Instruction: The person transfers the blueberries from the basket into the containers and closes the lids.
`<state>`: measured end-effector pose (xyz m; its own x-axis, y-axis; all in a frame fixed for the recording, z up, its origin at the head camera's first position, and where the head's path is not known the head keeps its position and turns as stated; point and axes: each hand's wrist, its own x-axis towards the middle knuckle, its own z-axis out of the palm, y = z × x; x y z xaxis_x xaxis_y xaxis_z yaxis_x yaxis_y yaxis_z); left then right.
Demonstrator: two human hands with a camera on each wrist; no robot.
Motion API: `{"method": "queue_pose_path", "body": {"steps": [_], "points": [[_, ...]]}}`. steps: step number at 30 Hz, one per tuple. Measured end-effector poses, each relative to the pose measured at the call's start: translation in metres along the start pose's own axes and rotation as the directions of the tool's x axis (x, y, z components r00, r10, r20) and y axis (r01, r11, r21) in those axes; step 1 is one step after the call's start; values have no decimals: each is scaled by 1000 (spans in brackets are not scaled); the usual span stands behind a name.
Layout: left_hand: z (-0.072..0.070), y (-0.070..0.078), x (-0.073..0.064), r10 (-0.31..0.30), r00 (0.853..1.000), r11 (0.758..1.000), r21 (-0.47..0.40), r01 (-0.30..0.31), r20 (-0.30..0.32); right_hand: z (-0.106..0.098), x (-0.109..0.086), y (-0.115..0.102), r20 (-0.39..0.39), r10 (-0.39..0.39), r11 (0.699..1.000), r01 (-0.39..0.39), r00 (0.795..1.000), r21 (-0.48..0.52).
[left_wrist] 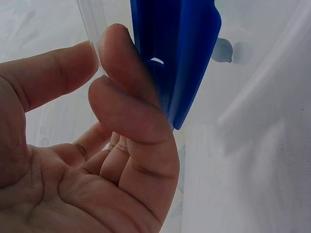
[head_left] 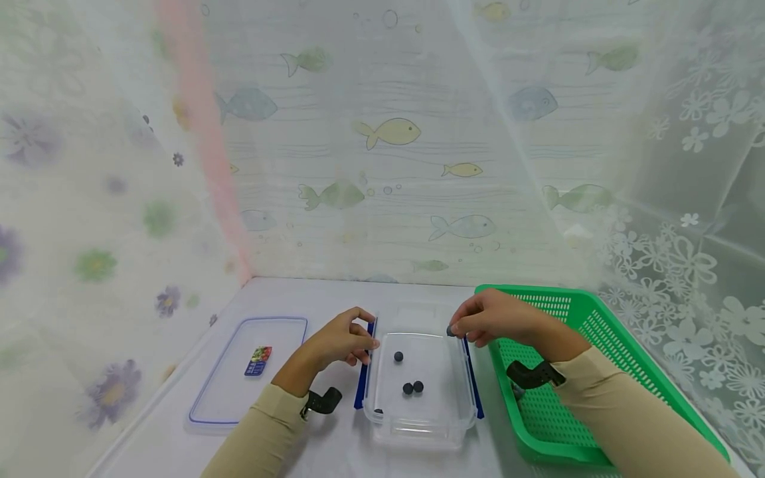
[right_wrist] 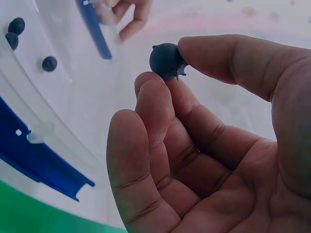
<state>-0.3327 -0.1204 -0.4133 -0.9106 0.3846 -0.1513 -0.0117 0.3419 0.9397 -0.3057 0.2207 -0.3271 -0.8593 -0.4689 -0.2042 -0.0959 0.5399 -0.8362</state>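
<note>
A clear plastic box with blue side latches sits on the table, several dark blueberries inside. My left hand is at its left side, curled fingers against the blue latch and thumb at the clear rim, so the box edge lies between them. Over the far right corner of the box, my right hand pinches one blueberry between thumb and fingertips. Small pointed tips stick out of that berry. The other fingers of the right hand are curled loosely below it.
Right of the box stands a green perforated basket, a dark item against its near left side. At left, a clear lid with a blue seal and a colourful label lies flat. Patterned curtains enclose the table.
</note>
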Motion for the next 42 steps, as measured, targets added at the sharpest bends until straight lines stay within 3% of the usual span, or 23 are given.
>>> {"method": "queue_pose_path", "body": {"steps": [19,42], "points": [[0,1,-2,2,1000,1000,4,-2,-5,20,11,-7,-3,14,1000,-14,1000,-13],[0,1,-2,10,1000,1000,3,-10,-5,23,10,-9,-4,18,1000,-18,1000,-14]]}}
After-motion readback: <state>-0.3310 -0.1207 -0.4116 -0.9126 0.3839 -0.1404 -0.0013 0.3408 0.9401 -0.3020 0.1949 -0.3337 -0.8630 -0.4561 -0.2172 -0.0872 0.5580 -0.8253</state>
